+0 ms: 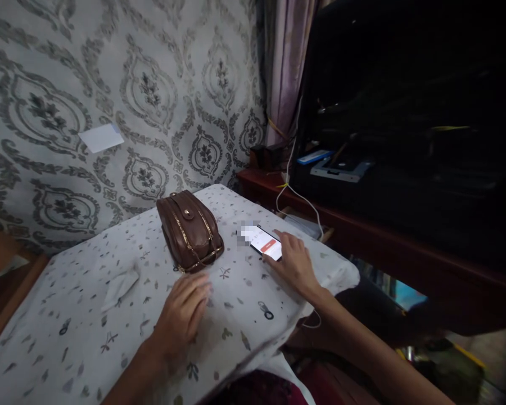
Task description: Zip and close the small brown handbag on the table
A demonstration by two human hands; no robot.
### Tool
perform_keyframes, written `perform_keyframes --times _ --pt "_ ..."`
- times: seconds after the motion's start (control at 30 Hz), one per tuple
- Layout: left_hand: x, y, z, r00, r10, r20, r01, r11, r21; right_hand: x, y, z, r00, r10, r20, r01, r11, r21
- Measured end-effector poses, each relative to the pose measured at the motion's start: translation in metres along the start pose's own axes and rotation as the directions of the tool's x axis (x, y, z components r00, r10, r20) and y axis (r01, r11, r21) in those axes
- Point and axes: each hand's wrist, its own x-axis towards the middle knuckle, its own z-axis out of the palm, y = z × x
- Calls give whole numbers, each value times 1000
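My right hand (295, 263) has its thumb and fingers around the near end of a smartphone (266, 241), whose screen is lit white with a red button. Part of the screen's far end is blurred out. In front of a brown leather bag (189, 230) with gold zips, my left hand (186, 304) hovers over or rests on the cloth; I cannot tell which. Its fingers are loosely bent and slightly smeared, with nothing held. The bag lies on the table's white patterned cloth (231, 360), left of the phone.
A crumpled white tissue or wrapper (122, 287) lies on the cloth at left. Behind stands a patterned wall (152, 140) with a white card (101, 138) on it. To the right, a dark wooden cabinet (337, 208) borders the table, with a white cable (297, 191) hanging down.
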Motion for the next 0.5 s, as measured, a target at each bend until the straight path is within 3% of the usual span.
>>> perform_keyframes --times 0.1,0.3,0.5 --pt "-13 14 -4 999 -19 31 22 994 -110 -2 5 -6 988 35 150 -12 989 -151" --pt "-23 22 -2 978 -156 140 189 944 -269 8 -14 -25 944 79 320 4 969 -249" --pt "-14 30 -5 890 -295 346 444 733 -516 21 -21 -49 880 153 450 -39 967 -252"
